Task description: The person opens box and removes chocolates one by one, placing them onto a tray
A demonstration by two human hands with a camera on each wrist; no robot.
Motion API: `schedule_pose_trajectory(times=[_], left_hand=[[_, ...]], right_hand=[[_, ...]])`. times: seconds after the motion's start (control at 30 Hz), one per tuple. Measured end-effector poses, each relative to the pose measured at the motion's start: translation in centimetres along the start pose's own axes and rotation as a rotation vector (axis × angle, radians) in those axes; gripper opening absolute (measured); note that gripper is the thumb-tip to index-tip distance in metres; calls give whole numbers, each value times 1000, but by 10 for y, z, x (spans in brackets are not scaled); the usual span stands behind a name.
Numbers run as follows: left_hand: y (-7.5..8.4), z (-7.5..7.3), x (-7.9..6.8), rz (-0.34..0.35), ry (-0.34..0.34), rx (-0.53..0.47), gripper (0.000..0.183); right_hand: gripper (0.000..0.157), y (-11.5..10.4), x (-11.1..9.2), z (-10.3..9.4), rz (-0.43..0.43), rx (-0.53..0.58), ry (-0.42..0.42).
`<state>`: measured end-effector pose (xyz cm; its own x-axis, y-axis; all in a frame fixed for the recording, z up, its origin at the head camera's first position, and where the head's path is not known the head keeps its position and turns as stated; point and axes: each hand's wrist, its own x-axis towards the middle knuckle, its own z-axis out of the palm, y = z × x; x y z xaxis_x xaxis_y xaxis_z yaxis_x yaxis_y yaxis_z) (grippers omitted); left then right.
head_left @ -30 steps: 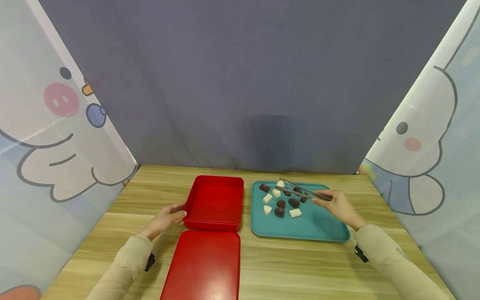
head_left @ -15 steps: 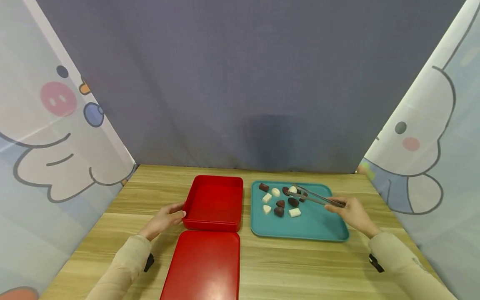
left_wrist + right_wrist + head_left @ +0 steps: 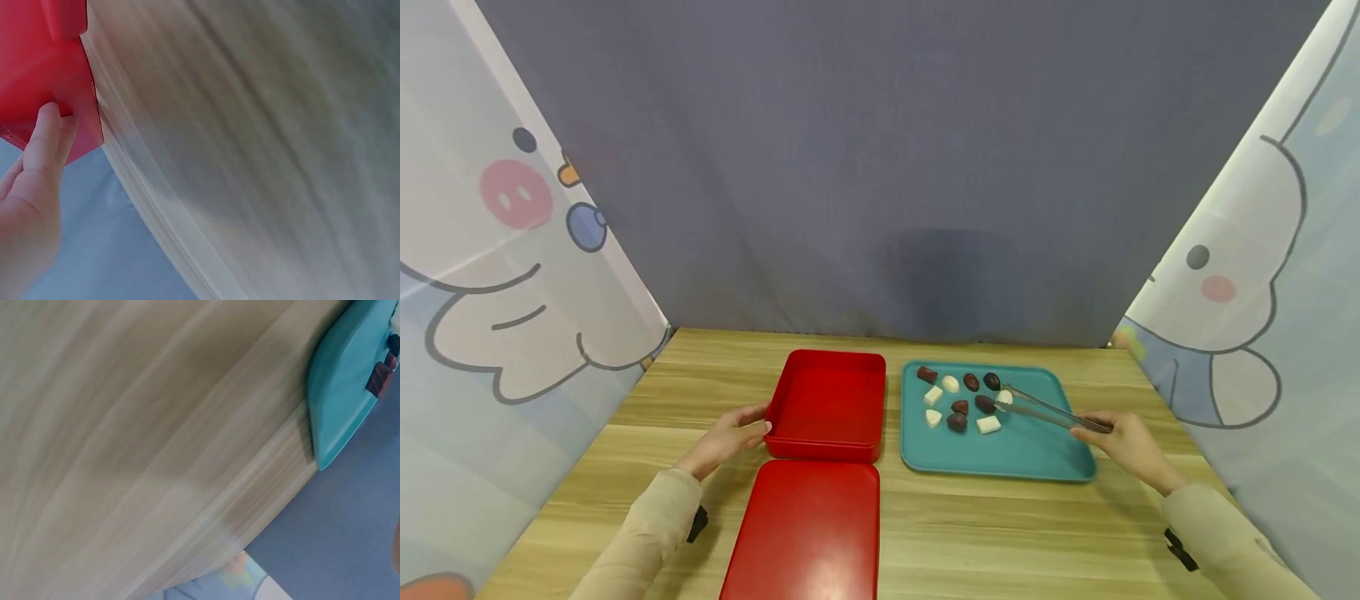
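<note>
In the head view my right hand (image 3: pixel 1123 446) grips metal tongs (image 3: pixel 1052 412) over the teal tray (image 3: pixel 1015 458). A round white chocolate (image 3: pixel 1004 397) is between the tongs' tips; whether it is lifted clear of the tray I cannot tell. Several dark chocolates (image 3: pixel 957 422) and white chocolates (image 3: pixel 988 425) lie on the tray's left and middle. My left hand (image 3: pixel 726 439) rests against the left side of an uncovered red box (image 3: pixel 826 450), thumb near its rim. The left wrist view has fairly straight fingers (image 3: pixel 47 134) touching the box's outer wall (image 3: pixel 69 81).
A flat red lid (image 3: pixel 808 533) lies in front of the box on the wooden table (image 3: pixel 985 542). Behind the table hangs a grey curtain (image 3: pixel 895 167). Cartoon-printed cloths stand at both sides. The right wrist view mostly holds tabletop (image 3: pixel 156 425), with a tray corner (image 3: pixel 331 419).
My right hand has moved right and toward me with the tongs. The round white chocolate has shifted from the tray's back left toward its middle. My left hand has stayed at the box.
</note>
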<state>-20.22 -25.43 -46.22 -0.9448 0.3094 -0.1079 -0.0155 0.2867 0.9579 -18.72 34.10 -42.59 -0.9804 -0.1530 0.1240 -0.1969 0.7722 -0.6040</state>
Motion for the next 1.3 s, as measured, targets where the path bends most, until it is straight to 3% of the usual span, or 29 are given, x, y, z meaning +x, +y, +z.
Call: schedule_pose_trajectory(times=[0.13, 0.4, 0.67, 1.3], left_hand=[[-1, 0, -1, -2, 1, 5, 63], [-1, 2, 1, -13, 12, 30, 63], [0, 2, 1, -3, 13, 16, 62], [-1, 1, 1, -7, 19, 14, 63]], right_hand=[[48, 5, -4, 0, 15, -47, 5], [42, 20, -13, 4, -59, -69, 32], [51, 25, -15, 5, 15, -79, -6], [49, 25, -12, 6, 44, -59, -24]])
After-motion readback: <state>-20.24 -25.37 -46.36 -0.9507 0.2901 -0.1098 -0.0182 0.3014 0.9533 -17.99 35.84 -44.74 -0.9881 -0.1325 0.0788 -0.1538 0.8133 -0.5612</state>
